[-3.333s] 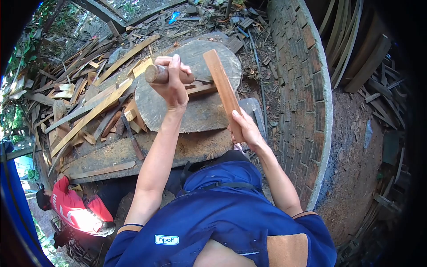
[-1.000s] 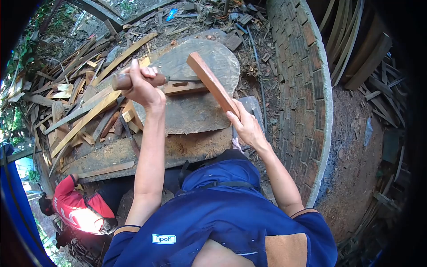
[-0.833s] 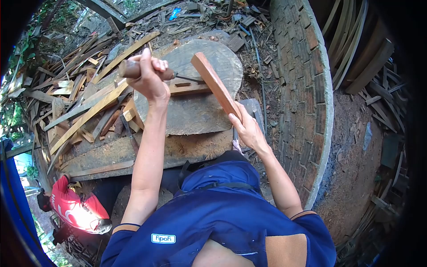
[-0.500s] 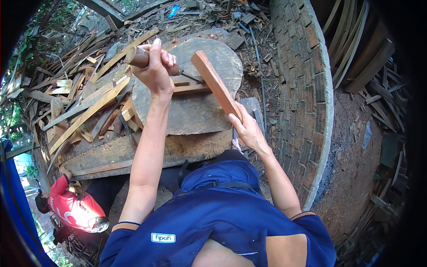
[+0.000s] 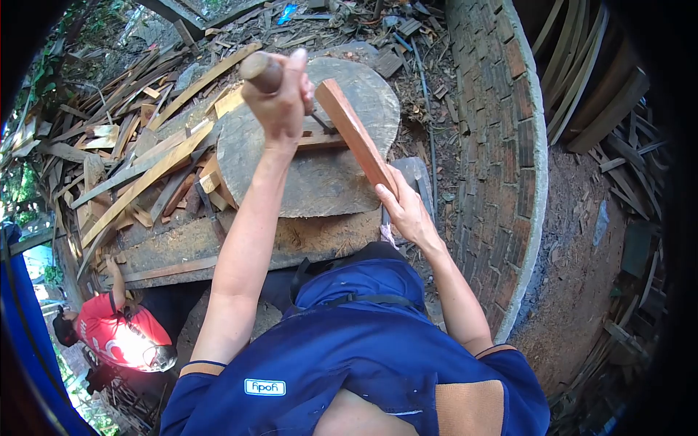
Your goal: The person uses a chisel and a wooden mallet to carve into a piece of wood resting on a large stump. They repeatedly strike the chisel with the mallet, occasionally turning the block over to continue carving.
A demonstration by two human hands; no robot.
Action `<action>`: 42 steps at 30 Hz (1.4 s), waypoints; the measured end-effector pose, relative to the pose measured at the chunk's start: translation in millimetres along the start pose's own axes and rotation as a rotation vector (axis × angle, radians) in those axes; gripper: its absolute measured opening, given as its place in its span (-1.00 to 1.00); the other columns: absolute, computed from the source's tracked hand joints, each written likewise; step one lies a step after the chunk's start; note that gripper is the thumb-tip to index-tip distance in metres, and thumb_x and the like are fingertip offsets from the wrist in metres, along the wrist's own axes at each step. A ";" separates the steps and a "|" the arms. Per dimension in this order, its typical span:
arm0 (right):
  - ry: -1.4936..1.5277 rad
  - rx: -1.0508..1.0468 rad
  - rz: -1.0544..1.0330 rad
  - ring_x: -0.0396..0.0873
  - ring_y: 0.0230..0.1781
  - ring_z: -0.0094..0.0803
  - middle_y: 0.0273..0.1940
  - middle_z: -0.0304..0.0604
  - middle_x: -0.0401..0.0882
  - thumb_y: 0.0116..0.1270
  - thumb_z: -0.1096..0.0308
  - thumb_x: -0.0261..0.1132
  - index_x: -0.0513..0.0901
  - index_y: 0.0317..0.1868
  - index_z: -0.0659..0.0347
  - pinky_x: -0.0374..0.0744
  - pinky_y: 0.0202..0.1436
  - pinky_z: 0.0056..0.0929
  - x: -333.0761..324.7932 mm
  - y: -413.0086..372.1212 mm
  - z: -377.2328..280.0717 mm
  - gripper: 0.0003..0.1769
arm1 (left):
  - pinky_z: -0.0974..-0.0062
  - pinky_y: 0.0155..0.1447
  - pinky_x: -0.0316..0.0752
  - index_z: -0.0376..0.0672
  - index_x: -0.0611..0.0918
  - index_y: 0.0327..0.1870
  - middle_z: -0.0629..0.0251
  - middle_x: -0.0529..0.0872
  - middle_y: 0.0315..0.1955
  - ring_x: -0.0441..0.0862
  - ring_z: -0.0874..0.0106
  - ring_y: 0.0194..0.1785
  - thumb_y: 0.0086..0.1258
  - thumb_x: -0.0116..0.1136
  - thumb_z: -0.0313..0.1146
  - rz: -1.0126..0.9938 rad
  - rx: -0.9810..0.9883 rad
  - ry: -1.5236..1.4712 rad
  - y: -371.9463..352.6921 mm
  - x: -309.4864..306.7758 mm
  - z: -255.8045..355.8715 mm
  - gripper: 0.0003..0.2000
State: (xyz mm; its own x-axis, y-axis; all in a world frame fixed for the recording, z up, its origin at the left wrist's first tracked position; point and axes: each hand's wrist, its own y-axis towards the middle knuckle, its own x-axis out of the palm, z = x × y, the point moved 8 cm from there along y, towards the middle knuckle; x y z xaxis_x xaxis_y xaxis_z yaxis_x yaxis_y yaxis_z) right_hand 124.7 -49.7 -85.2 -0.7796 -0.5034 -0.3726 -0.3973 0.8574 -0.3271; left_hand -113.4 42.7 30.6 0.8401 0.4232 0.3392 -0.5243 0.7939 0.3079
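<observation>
Nearest the worker, just off the near right edge of the round grey slab of sawn trunk (image 5: 305,192), the right hand (image 5: 409,214) has its fingers clamped around the lower end of a long, flat-sided, reddish-brown wooden bar (image 5: 356,138), whose free end slants up over the slab's right half. If that grip is loose, or the bar were swung at a poor angle, I'd worry about it glancing off and catching the other hand's knuckles. Farther out, over the slab's far left part, the left hand (image 5: 280,105) has its fingers wrapped tightly around the thick, round, brown wooden handle (image 5: 263,71) of a tool with a thin dark metal shank (image 5: 322,122). That shank leans down to a narrow brown wooden strip with a dark slot (image 5: 313,142), lying across the slab's middle. I can't tell whether the tip is seated, since the bar hides it. No hand is on the strip, so a sideways push could make it skid or roll, and a tool held too slanted could slip or split the slot's edge. Compared with half a second ago, the left hand has come right, toward the slab's middle, and the handle's butt stands higher and more upright; the bar has hardly shifted.
</observation>
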 end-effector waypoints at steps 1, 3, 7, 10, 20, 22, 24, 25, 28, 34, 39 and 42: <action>-0.002 -0.007 -0.003 0.50 0.22 0.19 0.13 0.28 0.56 0.49 -0.01 0.04 0.26 0.43 0.12 0.45 0.24 -0.05 0.9 0.4 -0.5 -0.38 | 0.72 -0.72 0.43 -0.19 0.57 -0.44 0.35 0.55 -0.74 0.52 0.60 -0.71 0.32 0.29 -0.41 -0.013 0.029 0.028 -2.0 5.3 1.1 -0.85; 0.020 -0.002 0.006 0.50 0.22 0.18 0.14 0.27 0.56 0.49 0.00 0.05 0.27 0.43 0.13 0.44 0.25 -0.06 1.0 -0.3 -0.1 -0.39 | 0.56 -0.56 0.42 -0.18 0.50 -0.40 0.40 0.51 -0.69 0.47 0.60 -0.67 0.31 0.28 -0.52 -0.040 0.010 0.139 -11.9 12.5 1.8 -0.84; 0.031 -0.076 0.084 0.63 0.07 0.04 0.07 0.22 0.61 0.49 0.02 0.08 0.29 0.43 0.16 0.50 0.14 -0.13 6.1 1.6 8.6 -0.38 | 0.58 -0.43 0.53 -0.16 0.57 -0.45 0.37 0.63 -0.63 0.63 0.56 -0.55 0.20 0.33 -0.50 -0.123 0.284 0.281 -50.8 34.3 11.7 -0.87; 0.172 0.071 0.020 0.64 -0.26 -0.24 -0.14 0.05 0.63 0.50 0.03 0.07 0.29 0.43 0.20 0.56 -0.13 -0.25 0.4 -1.2 8.5 -0.37 | 0.52 -0.47 0.46 -0.15 0.53 -0.45 0.34 0.60 -0.63 0.59 0.51 -0.59 0.21 0.33 -0.53 -0.226 0.423 0.348 -83.2 56.1 22.2 -0.83; -0.155 -0.748 0.630 0.49 -0.46 -0.45 -0.32 -0.09 0.50 0.45 0.13 0.02 0.24 0.38 0.37 0.49 -0.42 -0.44 -59.3 -93.2 -24.8 -0.38 | 0.36 -0.43 0.45 -0.14 0.52 -0.45 0.21 0.57 -0.61 0.59 0.22 -0.54 0.07 0.36 -0.51 -0.395 0.537 0.403 -110.2 71.5 27.1 -0.81; 0.093 -0.281 0.330 0.54 0.12 0.23 0.17 0.26 0.51 0.25 0.38 0.15 0.25 0.37 0.53 0.44 0.29 -0.12 -51.6 -95.8 -42.6 -0.31 | 0.36 -0.40 0.47 -0.14 0.55 -0.43 0.21 0.61 -0.55 0.62 0.21 -0.49 -0.01 0.42 -0.44 -0.420 0.520 0.363 -112.1 69.6 22.8 -0.78; 0.185 -0.498 0.404 0.48 0.27 0.12 0.25 0.36 0.43 0.21 0.46 0.12 0.27 0.39 0.48 0.38 0.37 -0.18 -59.9 -109.5 -42.0 -0.31 | 0.36 -0.39 0.48 -0.14 0.55 -0.44 0.21 0.62 -0.54 0.63 0.19 -0.48 -0.06 0.43 -0.42 -0.409 0.485 0.452 -110.0 65.3 15.8 -0.76; 0.220 -0.636 0.459 0.48 -0.11 -0.16 -0.04 0.13 0.47 0.29 0.37 0.08 0.26 0.36 0.46 0.44 -0.02 -0.32 -60.1 -114.8 -49.0 -0.37 | 0.36 -0.39 0.49 -0.15 0.55 -0.44 0.21 0.62 -0.55 0.63 0.19 -0.48 -0.04 0.42 -0.44 -0.410 0.483 0.462 -110.8 63.7 16.3 -0.78; -0.011 -0.344 0.385 0.65 0.01 0.02 0.06 0.27 0.59 0.29 0.41 0.14 0.18 0.43 0.46 0.54 0.15 -0.20 -47.9 -104.4 -46.2 -0.29 | 0.37 -0.40 0.49 -0.16 0.57 -0.45 0.20 0.60 -0.59 0.62 0.18 -0.51 0.04 0.39 -0.44 -0.398 0.495 0.441 -111.2 67.3 17.1 -0.82; 0.335 -0.237 0.400 0.55 0.19 -0.13 0.16 0.25 0.55 0.47 0.28 0.01 0.17 0.46 0.37 0.47 0.24 -0.26 -31.2 -78.2 -22.2 -0.38 | 0.54 -0.50 0.44 -0.11 0.52 -0.48 0.33 0.60 -0.66 0.58 0.51 -0.63 0.22 0.29 -0.48 -0.034 0.356 0.430 -73.0 14.6 24.0 -0.84; 0.089 -0.101 0.258 0.61 0.13 0.06 0.04 0.26 0.62 0.52 0.07 0.03 0.25 0.45 0.20 0.49 0.19 -0.18 -9.2 -30.5 -8.4 -0.39 | 0.46 -0.34 0.57 -0.08 0.52 -0.36 0.40 0.60 -0.49 0.57 0.58 -0.45 0.32 0.22 -0.45 0.182 -0.017 -0.047 -30.2 -44.6 3.7 -0.90; 0.083 -0.004 0.131 0.59 0.12 0.15 0.03 0.27 0.62 0.51 0.00 0.02 0.27 0.43 0.16 0.49 0.18 -0.12 8.1 -11.8 2.8 -0.38 | 0.33 -0.11 0.59 -0.09 0.51 -0.23 0.32 0.56 -0.31 0.56 0.50 -0.22 0.33 0.30 -0.34 0.349 -0.156 -0.027 -23.5 -76.4 -4.8 -0.82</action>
State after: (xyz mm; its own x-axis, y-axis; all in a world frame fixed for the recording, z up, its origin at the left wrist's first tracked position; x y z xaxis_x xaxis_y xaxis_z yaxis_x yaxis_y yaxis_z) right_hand 124.4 -64.3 -86.8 -0.8621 -0.3769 -0.3386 -0.2914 0.9156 -0.2770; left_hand -164.6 -6.2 -6.9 0.6096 0.6701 0.4235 -0.7490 0.6618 0.0310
